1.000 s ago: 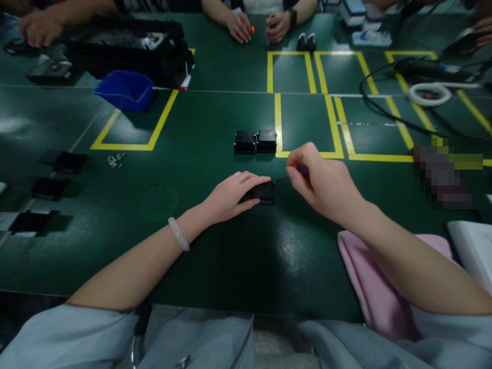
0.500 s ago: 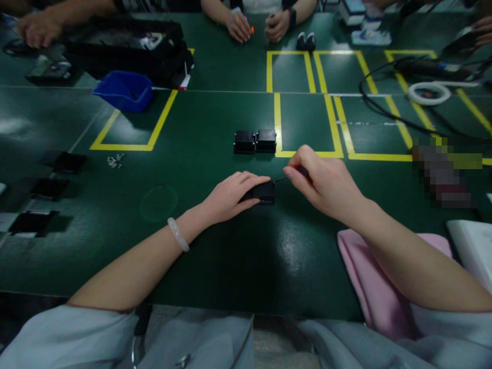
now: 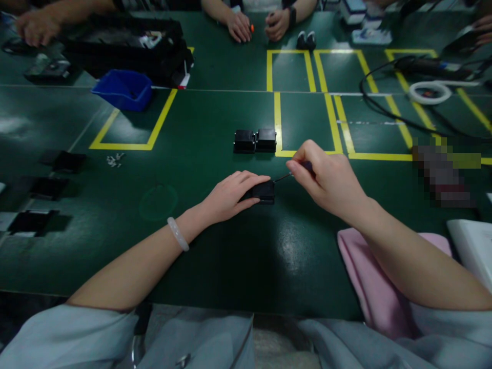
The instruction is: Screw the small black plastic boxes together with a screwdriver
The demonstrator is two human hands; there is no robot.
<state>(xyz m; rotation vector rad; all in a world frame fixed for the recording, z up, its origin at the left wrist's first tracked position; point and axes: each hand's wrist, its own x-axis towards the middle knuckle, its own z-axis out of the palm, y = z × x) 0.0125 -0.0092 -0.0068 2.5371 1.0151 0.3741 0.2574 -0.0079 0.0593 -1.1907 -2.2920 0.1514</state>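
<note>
On the green table, my left hand (image 3: 235, 196) is closed over a small black box (image 3: 264, 191), thumb on the near side and fingers on the far side. My right hand (image 3: 325, 171) grips the dark handle of a screwdriver (image 3: 283, 178). Its thin shaft slants down to the left, and the tip meets the box's far right corner; whether it sits on a screw is too small to tell. Beyond my hands, two similar black boxes (image 3: 255, 141) stand side by side. A small heap of screws (image 3: 115, 160) lies to the left.
Several black parts (image 3: 49, 188) lie at the left. A blue bin (image 3: 125, 89) stands near a large black housing (image 3: 126, 48). A pink cloth (image 3: 369, 277) lies under my right forearm. Cables (image 3: 365, 97) cross the far right. Co-workers' hands (image 3: 239, 25) rest across the table.
My right hand has shifted slightly right and up with the screwdriver, and more of its shaft shows. My left hand and the black box stay in place.
</note>
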